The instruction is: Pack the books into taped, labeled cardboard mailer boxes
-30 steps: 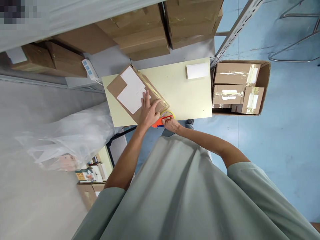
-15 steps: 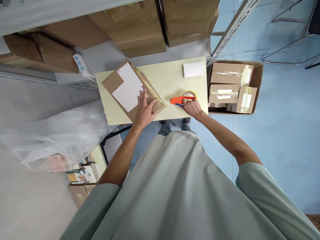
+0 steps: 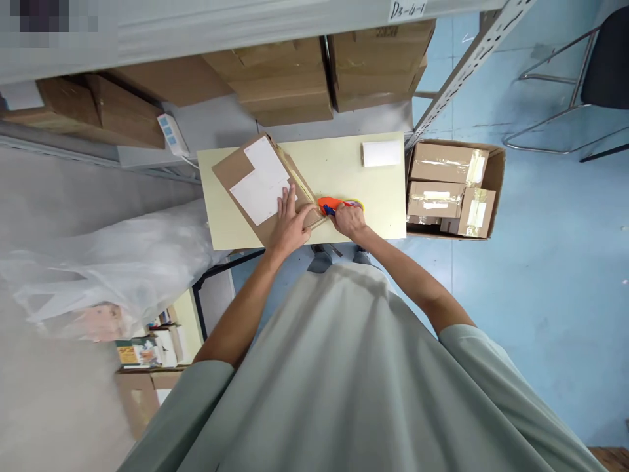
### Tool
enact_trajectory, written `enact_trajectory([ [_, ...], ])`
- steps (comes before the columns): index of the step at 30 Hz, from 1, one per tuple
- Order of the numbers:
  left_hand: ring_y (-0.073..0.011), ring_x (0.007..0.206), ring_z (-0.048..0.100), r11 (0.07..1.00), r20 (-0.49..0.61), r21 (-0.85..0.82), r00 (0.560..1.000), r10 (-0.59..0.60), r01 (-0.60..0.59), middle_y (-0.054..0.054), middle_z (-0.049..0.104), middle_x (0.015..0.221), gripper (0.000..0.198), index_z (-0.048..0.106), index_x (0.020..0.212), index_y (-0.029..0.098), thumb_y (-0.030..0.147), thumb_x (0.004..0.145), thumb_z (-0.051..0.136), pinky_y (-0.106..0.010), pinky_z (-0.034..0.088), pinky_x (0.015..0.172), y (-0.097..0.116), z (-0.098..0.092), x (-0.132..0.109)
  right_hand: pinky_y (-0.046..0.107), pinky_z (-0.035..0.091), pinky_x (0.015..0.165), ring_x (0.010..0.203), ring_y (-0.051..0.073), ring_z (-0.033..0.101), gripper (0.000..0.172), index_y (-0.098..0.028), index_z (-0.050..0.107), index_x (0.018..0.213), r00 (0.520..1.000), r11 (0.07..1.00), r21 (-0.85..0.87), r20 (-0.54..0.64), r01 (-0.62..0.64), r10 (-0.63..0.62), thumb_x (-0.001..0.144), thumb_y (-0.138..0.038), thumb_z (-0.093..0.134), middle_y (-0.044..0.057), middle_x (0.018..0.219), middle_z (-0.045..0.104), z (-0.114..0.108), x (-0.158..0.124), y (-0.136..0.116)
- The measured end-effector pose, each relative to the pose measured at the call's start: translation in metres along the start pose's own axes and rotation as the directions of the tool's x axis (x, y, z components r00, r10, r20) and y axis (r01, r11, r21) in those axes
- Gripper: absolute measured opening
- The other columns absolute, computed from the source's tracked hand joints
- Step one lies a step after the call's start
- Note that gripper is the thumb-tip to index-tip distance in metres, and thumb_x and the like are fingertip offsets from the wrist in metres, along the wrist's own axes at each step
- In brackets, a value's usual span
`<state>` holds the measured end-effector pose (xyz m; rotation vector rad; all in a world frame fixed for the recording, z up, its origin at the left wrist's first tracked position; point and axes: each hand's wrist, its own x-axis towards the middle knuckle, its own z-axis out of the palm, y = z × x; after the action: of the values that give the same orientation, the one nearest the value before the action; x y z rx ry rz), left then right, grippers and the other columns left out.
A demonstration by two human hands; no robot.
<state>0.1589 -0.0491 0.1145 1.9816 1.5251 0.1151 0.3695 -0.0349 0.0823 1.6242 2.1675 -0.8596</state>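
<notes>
Pressing flat cardboard box (image 3: 255, 183), left hand (image 3: 289, 226); right hand (image 3: 350, 221) gripping orange dispenser (image 3: 328, 204).

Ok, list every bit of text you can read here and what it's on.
"D3-4-1": handwritten on a white tag on the shelf beam.
The white labels on the box under the left hand: nothing readable.
The tape dispenser in the right hand: no text shows.
The parcels in the carton: print too small.
The book covers, lower left: blurred.

Tape dispenser (image 3: 330, 204) right of box (image 3: 265, 183)
</notes>
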Motion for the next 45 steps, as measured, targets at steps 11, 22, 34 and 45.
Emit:
enact_trajectory([
  [11, -0.0493, 0.178, 0.008, 0.997, -0.073, -0.010, 0.995, 0.070, -0.071, -0.019, 0.016, 0.192, 0.078, 0.061, 0.159, 0.023, 0.027, 0.084, 0.084, -0.076, 0.017, 0.141, 0.001, -0.004, -0.006, 0.039, 0.060, 0.090, 0.113, 0.037, 0.081, 0.062, -0.001, 0.061, 0.143, 0.986, 0.989, -0.024, -0.084, -0.144, 0.142, 0.121, -0.053, 0.034, 0.031, 0.118, 0.080, -0.036, -0.027, 0.018],
  [22, -0.0349, 0.151, 0.062, 0.943, -0.441, -0.143, 0.873, 0.209, -0.299, -0.016, 0.068, 0.156, 0.058, 0.062, 0.157, 0.026, 0.026, 0.099, 0.061, -0.056, 0.051, 0.132, 0.018, -0.074, 0.017, 0.041, 0.059, 0.086, 0.109, 0.037, 0.078, 0.047, -0.010, 0.051, 0.147, 0.966, 0.988, 0.014, -0.211, -0.154, 0.153, 0.115, -0.043, 0.045, 0.026, 0.135, 0.075, -0.148, -0.056, -0.007],
  [34, -0.0300, 0.148, 0.063, 0.916, -0.628, 0.044, 0.701, 0.337, -0.400, -0.013, 0.069, 0.156, 0.048, 0.073, 0.145, 0.021, 0.015, 0.100, 0.058, -0.050, 0.049, 0.133, 0.001, -0.250, 0.089, 0.051, 0.047, 0.116, 0.116, 0.040, 0.075, 0.045, 0.000, 0.053, 0.148, 0.773, 0.982, -0.176, -0.614, 0.061, -0.158, 0.117, -0.030, 0.041, 0.028, 0.124, 0.079, -0.307, 0.070, -0.126],
  [45, -0.0286, 0.143, 0.066, 0.925, -0.640, 0.034, 0.703, 0.311, -0.379, -0.010, 0.074, 0.148, 0.046, 0.076, 0.139, 0.024, 0.012, 0.099, 0.057, -0.049, 0.051, 0.130, -0.068, -0.286, 0.069, 0.056, 0.031, 0.132, 0.138, 0.039, 0.067, 0.044, 0.001, 0.060, 0.148, 0.760, 0.989, -0.141, -0.648, -0.050, -0.054, 0.111, -0.021, 0.055, 0.033, 0.140, 0.076, -0.331, 0.156, -0.162],
])
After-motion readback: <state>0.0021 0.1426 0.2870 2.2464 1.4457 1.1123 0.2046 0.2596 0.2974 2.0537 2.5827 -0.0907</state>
